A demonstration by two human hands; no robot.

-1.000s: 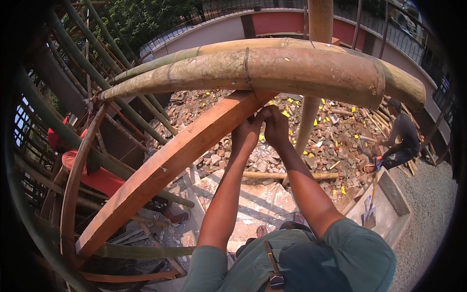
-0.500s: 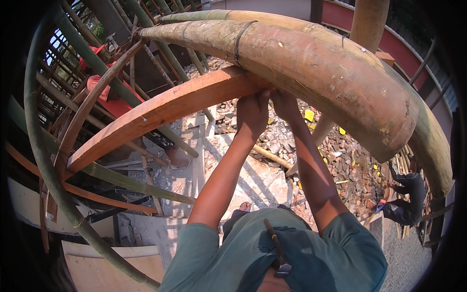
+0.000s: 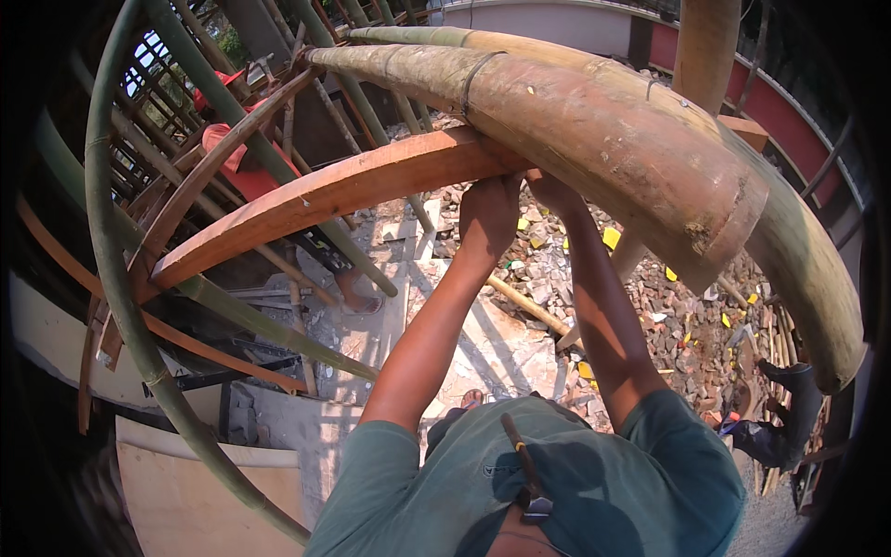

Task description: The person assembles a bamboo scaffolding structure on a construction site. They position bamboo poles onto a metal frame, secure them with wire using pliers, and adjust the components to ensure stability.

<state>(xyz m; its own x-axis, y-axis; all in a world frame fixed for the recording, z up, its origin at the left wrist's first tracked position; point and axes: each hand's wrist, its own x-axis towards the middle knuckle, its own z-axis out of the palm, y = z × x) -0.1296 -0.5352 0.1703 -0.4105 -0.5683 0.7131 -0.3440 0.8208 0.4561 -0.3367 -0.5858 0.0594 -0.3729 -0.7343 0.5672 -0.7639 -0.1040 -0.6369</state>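
Left hand (image 3: 489, 212) raised overhead, fingers curled against underside of reddish timber plank (image 3: 316, 197) where it meets thick bamboo pole (image 3: 594, 130); whether clenched around anything cannot be told. Right hand (image 3: 554, 192) just beside at 3 o'clock, fingertips tucked under same joint, grip hidden. Plank runs from joint toward 8 o'clock; pole slants 11 to 4 o'clock above. Wire band (image 3: 475, 78) around pole at 12 o'clock. Brick rubble (image 3: 682, 320) far below, 4 o'clock. Another person (image 3: 784, 418) crouched at 4 o'clock edge.

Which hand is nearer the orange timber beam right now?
Left. The left hand presses against the orange timber beam; the right hand sits beside it, under the thick bamboo pole.
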